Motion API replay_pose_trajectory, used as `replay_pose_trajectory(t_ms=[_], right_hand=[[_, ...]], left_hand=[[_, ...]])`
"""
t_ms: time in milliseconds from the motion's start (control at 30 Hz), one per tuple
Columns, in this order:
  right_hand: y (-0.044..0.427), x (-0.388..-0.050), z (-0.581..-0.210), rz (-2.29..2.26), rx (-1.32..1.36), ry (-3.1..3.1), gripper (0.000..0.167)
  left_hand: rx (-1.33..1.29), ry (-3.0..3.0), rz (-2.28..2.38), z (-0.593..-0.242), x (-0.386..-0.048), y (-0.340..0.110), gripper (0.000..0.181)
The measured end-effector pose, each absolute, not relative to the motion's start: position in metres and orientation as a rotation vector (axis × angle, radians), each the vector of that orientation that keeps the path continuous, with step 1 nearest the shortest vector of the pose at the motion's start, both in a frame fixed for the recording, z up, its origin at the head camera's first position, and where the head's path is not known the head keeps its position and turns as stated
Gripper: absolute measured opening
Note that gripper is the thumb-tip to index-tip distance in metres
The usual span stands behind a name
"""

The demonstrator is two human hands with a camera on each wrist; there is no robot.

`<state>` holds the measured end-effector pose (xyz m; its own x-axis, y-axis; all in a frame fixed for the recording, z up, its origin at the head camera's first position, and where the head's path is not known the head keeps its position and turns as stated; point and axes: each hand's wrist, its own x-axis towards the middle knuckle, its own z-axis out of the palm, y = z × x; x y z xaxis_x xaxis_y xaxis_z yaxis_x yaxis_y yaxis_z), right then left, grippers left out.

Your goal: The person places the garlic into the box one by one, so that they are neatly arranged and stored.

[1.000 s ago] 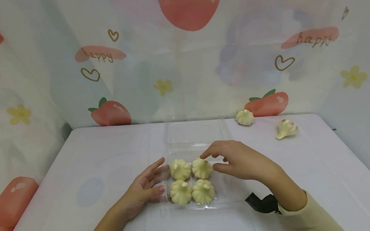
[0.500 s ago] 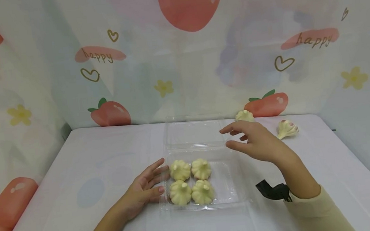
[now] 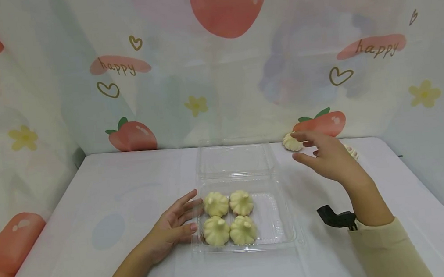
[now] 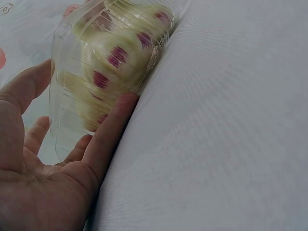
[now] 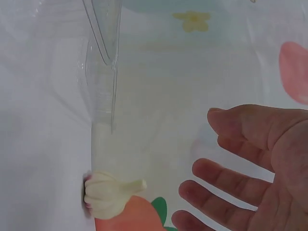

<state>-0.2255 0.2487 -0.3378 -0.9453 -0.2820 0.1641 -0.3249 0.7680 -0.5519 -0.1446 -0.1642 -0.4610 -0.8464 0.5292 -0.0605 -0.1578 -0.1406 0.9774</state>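
Garlic bulbs, pale and ribbed, fill the left part of a clear plastic box (image 3: 270, 240) in two rows of two, one of them at the front left (image 3: 216, 231). The left hand (image 3: 170, 231) rests with spread fingers against the box's left side; in the left wrist view the hand (image 4: 62, 173) touches the clear wall (image 4: 60, 96), with purple-marked bulbs (image 4: 115, 57) behind it. The right hand (image 3: 328, 155), fingers apart and holding nothing, hovers by a loose bulb (image 3: 291, 142) at the back. In the right wrist view that bulb (image 5: 108, 195) stands apart from the hand (image 5: 250, 173).
The box's clear lid (image 3: 235, 159) lies open behind it, towards the patterned backdrop (image 3: 218, 90). Another bulb (image 3: 351, 151) at the back right is mostly hidden behind the right hand. White cloth (image 3: 132, 199) covers the table.
From above the bulbs in the box, the right hand has moved right and back towards the loose bulb. The left hand has stayed at the box's side.
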Motion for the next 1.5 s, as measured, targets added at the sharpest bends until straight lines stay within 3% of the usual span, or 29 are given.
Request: replay_pose_trajectory(t_ms=[600,1500], right_hand=[[0.299,-0.233,-0.337,0.866,0.126,-2.834,0.05],[0.332,-0.248,-0.364,0.832,-0.052,-2.892,0.051]], left_hand=[[0.419,1.689,2.031,-0.459,-0.144,-0.163,0.081],[0.394,1.673,2.031,-0.458,-0.144,-0.163,0.082]])
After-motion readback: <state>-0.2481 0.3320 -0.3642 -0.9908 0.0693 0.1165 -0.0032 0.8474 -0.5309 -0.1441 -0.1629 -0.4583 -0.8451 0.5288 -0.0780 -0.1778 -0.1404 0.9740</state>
